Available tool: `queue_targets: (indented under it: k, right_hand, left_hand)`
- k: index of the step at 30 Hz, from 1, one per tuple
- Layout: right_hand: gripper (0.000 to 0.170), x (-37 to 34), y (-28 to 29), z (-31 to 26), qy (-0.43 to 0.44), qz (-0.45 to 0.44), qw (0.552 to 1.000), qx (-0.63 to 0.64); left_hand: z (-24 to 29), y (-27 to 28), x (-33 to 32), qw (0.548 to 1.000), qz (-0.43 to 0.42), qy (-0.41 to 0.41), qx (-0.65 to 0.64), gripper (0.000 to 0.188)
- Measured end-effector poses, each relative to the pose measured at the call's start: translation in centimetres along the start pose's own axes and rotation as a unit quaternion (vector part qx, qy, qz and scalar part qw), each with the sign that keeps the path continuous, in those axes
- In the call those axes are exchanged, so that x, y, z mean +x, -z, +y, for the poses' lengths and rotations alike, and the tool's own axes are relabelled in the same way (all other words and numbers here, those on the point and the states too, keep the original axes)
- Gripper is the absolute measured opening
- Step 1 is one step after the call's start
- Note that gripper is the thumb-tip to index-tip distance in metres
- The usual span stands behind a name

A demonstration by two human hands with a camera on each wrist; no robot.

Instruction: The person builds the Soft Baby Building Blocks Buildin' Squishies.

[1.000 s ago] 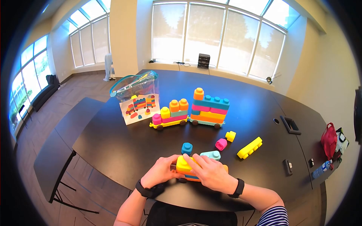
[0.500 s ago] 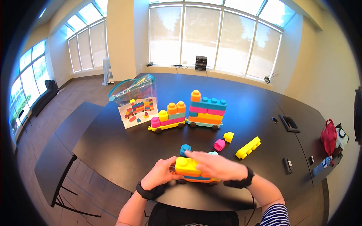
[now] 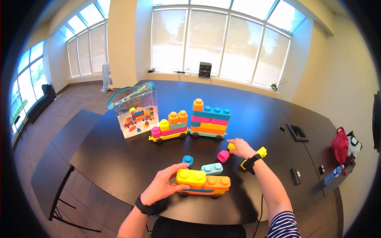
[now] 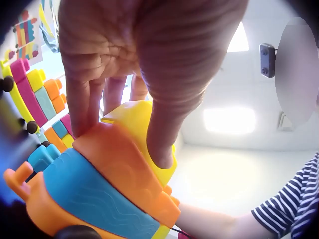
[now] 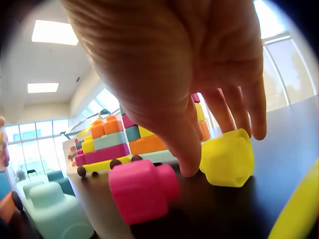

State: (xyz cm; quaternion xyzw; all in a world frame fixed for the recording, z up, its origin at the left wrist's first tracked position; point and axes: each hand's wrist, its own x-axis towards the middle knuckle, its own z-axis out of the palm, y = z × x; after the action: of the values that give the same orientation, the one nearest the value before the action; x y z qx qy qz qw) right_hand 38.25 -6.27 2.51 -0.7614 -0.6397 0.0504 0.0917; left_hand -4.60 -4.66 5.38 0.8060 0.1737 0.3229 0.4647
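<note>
In the head view my left hand (image 3: 160, 185) grips the long yellow block (image 3: 191, 177) on the near wagon, beside an orange block (image 3: 217, 182). The left wrist view shows my thumb pressed against that yellow block (image 4: 130, 117), above orange and blue pieces (image 4: 89, 181). My right hand (image 3: 243, 149) is over a small yellow block (image 3: 231, 146). In the right wrist view its thumb is at the block's (image 5: 228, 159) left side, the other fingers reaching straight behind and past it. A pink block (image 5: 142, 191) lies beside the thumb; whether the fingertips press the yellow block is unclear.
Two built wagons (image 3: 170, 129) (image 3: 210, 123) stand behind, by a clear bag (image 3: 141, 97) with a picture card. A blue block (image 3: 188, 160), a pale teal block (image 3: 212, 169) and a long yellow piece (image 3: 262, 151) lie nearer. A bottle (image 3: 332, 175) is at the right.
My right hand has left the near wagon and moved forward and right to the small yellow block. The left hand keeps hold of the wagon's yellow block. The head view has shifted slightly.
</note>
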Motion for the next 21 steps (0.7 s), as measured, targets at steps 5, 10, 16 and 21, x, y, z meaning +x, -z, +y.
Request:
queue_targets:
  k: [5, 10, 16, 21]
  right_hand:
    - [0.056, 0.3, -0.4, -0.2, -0.018, 0.025, 0.999, -0.038]
    - [0.045, -4.4, 4.9, -6.9, 0.086, 0.081, 0.927, 0.357]
    - [0.046, -12.0, 5.8, -13.6, 0.199, 0.03, 0.91, 0.361]
    - [0.043, -13.1, 4.8, -14.1, 0.216, 0.051, 0.91, 0.349]
  left_hand:
    - [-0.4, 0.0, 0.1, 1.0, -0.004, -0.008, 0.014, 0.062]
    - [-0.5, 0.1, 0.0, 1.0, 0.004, -0.005, 0.018, 0.062]
    - [-0.1, 0.2, 0.1, 0.999, 0.006, -0.003, 0.046, 0.065]
    - [-0.1, 0.4, 0.0, 0.999, 0.004, 0.005, 0.043, 0.066]
